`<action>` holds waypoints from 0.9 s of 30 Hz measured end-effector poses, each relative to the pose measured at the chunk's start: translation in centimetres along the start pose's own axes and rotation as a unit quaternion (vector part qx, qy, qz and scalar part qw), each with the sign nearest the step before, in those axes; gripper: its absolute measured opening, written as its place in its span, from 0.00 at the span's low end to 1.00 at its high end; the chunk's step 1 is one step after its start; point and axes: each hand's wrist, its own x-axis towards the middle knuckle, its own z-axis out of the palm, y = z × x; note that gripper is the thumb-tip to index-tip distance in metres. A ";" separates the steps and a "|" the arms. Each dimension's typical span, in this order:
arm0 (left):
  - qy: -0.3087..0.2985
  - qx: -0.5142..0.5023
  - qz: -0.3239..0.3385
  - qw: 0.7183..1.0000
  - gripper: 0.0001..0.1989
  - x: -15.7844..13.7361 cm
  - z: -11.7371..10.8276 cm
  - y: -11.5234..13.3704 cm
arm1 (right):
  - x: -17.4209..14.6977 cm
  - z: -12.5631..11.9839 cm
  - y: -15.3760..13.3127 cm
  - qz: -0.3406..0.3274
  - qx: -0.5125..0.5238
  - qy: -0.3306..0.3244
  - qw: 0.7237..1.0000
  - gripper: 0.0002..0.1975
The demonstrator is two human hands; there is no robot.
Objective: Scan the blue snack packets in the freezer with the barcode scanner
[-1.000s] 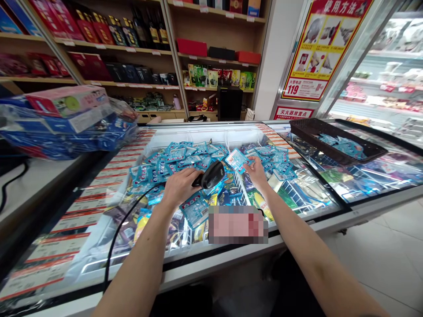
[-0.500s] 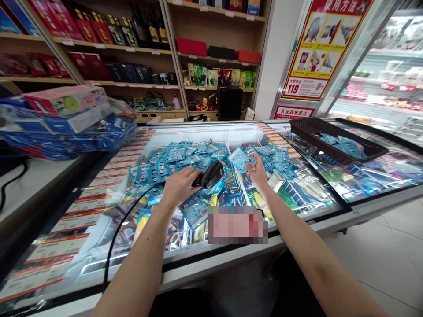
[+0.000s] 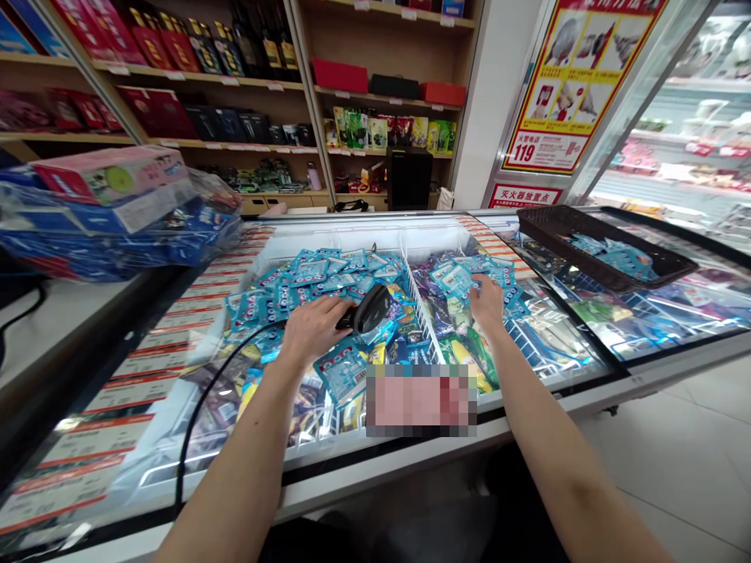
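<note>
My left hand (image 3: 310,327) is wrapped around a black handheld barcode scanner (image 3: 371,310), whose head points right over the freezer. A black cable runs from it down past my left forearm. My right hand (image 3: 488,305) is closed at the edge of a blue packet (image 3: 454,277) with a pale label, low over the right-hand heap; the fingertips are partly hidden. A larger heap of blue packets (image 3: 310,272) lies on the glass to the left. One more blue packet (image 3: 343,372) rests on its own below the scanner.
Under the glass, a white wire divider (image 3: 423,313) separates bagged goods. A dark brown tray (image 3: 662,274) with several blue packets sits at the right. Plastic-wrapped boxes (image 3: 117,219) are stacked at the left. Stocked shelves (image 3: 381,102) stand behind the freezer.
My right hand has moved right with the blue packet, bringing it over the right-hand heap. My left hand and the scanner have shifted slightly left.
</note>
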 end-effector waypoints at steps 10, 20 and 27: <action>0.039 -0.004 -0.051 0.998 0.20 -0.2 0.0 -0.8 | -0.8 -0.9 -1.4 0.006 -0.064 0.046 0.997 0.17; 0.045 0.045 -0.083 0.995 0.19 -0.6 -0.2 -1.3 | -1.1 -0.3 -1.4 -0.032 -0.112 0.033 0.993 0.16; 0.048 0.046 -0.110 0.992 0.17 -1.0 -0.7 -1.8 | -2.2 1.1 -3.4 -0.183 -0.036 -0.035 0.982 0.16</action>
